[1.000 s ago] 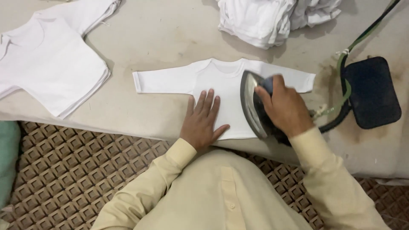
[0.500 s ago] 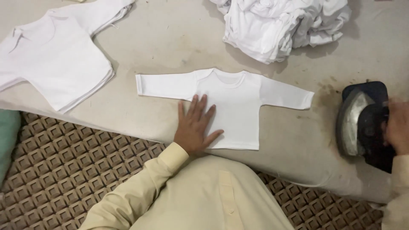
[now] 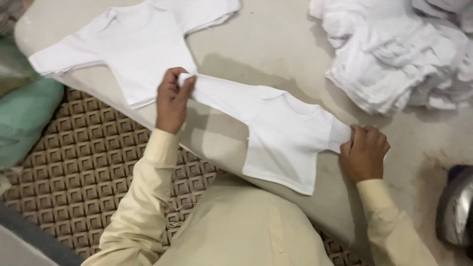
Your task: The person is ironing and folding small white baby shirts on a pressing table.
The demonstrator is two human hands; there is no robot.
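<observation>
Both hands have the small white shirt (image 3: pixel 288 140) up by its sleeve ends, stretched across the bench (image 3: pixel 276 44).

Left hand (image 3: pixel 171 101) at nine o'clock, fingers pinched shut on one cuff; right hand (image 3: pixel 364 153) at three o'clock, fingers closed on the other. Body hangs toward six o'clock. Risk: a loose pinch lets a sleeve drop and crease, or the hem drags over the bench edge. Iron (image 3: pixel 456 212) sits near, at four o'clock.

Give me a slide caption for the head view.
Both hands, left and right, lift a small white shirt by its sleeves.
</observation>
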